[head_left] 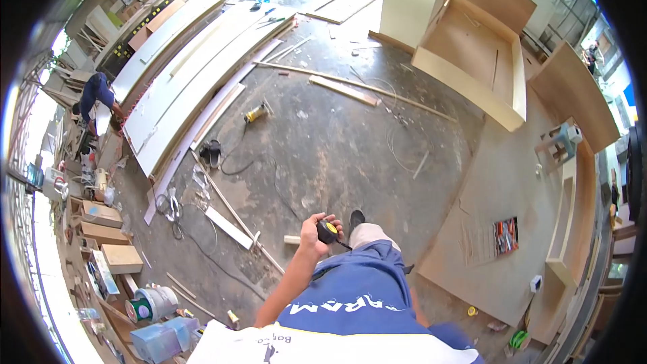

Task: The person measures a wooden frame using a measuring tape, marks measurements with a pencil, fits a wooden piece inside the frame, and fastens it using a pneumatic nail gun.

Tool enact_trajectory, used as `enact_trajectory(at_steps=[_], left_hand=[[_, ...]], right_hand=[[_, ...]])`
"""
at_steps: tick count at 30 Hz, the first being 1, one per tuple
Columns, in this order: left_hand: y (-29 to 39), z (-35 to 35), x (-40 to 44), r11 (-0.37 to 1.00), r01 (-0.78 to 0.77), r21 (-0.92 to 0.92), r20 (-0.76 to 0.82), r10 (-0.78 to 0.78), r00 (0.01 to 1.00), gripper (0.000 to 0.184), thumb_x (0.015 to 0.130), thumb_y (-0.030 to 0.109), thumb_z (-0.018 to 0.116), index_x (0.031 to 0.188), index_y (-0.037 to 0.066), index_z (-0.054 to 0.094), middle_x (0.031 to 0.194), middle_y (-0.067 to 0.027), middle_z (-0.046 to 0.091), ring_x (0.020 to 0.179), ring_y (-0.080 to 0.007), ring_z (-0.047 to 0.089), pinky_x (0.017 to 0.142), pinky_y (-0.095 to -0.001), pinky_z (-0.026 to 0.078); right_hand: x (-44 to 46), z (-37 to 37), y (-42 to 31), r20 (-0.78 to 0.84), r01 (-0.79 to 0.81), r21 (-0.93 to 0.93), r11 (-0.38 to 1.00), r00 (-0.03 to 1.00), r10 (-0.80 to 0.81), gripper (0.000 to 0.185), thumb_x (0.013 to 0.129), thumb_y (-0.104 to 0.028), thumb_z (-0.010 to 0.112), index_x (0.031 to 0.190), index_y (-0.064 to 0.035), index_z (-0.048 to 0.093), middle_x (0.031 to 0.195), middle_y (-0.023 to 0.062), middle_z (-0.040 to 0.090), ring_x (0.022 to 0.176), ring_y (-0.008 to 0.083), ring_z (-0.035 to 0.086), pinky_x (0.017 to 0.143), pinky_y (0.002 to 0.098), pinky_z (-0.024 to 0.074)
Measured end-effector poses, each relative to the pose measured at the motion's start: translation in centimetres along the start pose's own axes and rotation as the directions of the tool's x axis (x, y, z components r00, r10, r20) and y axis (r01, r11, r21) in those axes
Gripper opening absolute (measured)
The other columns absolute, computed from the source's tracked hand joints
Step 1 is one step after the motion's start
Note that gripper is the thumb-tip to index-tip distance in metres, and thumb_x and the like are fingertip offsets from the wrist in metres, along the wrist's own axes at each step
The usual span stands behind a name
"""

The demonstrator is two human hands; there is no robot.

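Note:
My left hand [315,230] is out in front of my body with its fingers wrapped round a black and yellow tape measure [327,231]. A dark strap or cord hangs from the tape measure toward my blue shirt [371,290]. Only a bit of my right forearm [418,307] shows at my side; the hand itself is out of sight. Just ahead of me one shoe [357,217] stands on the concrete floor, and a short wood offcut [292,239] lies beside my left wrist.
Long white boards [202,74] are stacked at left, where another person [98,98] bends over. A yellow power tool [255,114], its cable and wood strips [364,84] lie on the floor. At right are a large open wooden box [472,47] and a tool set [505,236].

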State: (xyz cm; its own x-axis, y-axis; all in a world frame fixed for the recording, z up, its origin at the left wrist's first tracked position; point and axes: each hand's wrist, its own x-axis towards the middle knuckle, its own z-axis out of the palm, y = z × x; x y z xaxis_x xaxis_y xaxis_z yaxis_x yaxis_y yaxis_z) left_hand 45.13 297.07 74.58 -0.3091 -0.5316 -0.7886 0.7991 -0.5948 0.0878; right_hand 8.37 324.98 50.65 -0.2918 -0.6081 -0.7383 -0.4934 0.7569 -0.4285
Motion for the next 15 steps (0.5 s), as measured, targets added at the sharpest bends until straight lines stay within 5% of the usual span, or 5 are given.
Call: enact_trajectory(at_steps=[2,5,8,13,15], left_hand=[[2.8,3.5,1.7,0.999,-0.053,0.002,0.017,0.053,0.998,0.030,0.092,0.027,0.052,0.106,0.000,0.057,0.087,-0.0161,0.062,0.077,-0.0304,0.061,0.071,-0.0444,0.051],[7.4,7.4,3.0,0.981,-0.178,-0.076,0.051,0.182,0.982,0.031,0.092,0.026,0.053,0.108,0.000,0.056,0.087,-0.0159,0.062,0.077,-0.0310,0.060,0.071,-0.0440,0.050],[12.2,9.3,6.0,0.957,-0.215,-0.193,0.020,0.223,0.975,0.033,0.093,0.027,0.052,0.108,-0.002,0.055,0.091,-0.0185,0.062,0.081,-0.0313,0.061,0.072,-0.0431,0.051],[20.6,13.6,13.0,0.913,-0.236,-0.333,-0.156,0.194,0.968,0.038,0.095,0.027,0.044,0.102,-0.009,0.054,0.096,-0.0272,0.062,0.085,-0.0359,0.064,0.077,-0.0443,0.054],[24.6,17.2,15.5,0.913,-0.236,-0.333,-0.169,0.188,0.967,0.038,0.095,0.027,0.044,0.101,-0.009,0.054,0.098,-0.0277,0.063,0.086,-0.0364,0.064,0.077,-0.0440,0.054]], right_hand=[[8.5,-4.5,-7.1,-0.021,0.341,-0.244,0.908,0.934,-0.357,0.057,0.095,-0.049,0.051,0.064,-0.0033,0.065,0.058,0.0152,0.063,0.056,0.0280,0.064,0.056,0.0422,0.0505],[19.9,-12.1,-23.4,-0.127,0.150,0.027,0.988,0.981,-0.145,0.054,0.094,-0.046,0.055,0.061,-0.0037,0.064,0.057,0.0137,0.061,0.059,0.0282,0.064,0.063,0.0427,0.0497],[28.4,-18.0,-39.7,-0.363,0.480,0.083,0.873,0.831,-0.422,0.052,0.098,-0.037,0.056,0.057,-0.0071,0.058,0.050,0.0051,0.057,0.049,0.0185,0.057,0.051,0.0359,0.0450],[32.3,-18.5,-64.9,-0.372,0.587,0.388,0.710,0.805,-0.462,0.032,0.096,-0.029,0.060,0.077,-0.0042,0.066,0.065,0.0017,0.062,0.058,0.0118,0.058,0.054,0.0293,0.0456],[35.2,-16.1,-70.0,-0.314,0.632,0.350,0.692,0.775,-0.549,0.027,0.096,-0.026,0.061,0.081,-0.0039,0.067,0.069,0.0011,0.063,0.059,0.0124,0.058,0.056,0.0286,0.0463]])
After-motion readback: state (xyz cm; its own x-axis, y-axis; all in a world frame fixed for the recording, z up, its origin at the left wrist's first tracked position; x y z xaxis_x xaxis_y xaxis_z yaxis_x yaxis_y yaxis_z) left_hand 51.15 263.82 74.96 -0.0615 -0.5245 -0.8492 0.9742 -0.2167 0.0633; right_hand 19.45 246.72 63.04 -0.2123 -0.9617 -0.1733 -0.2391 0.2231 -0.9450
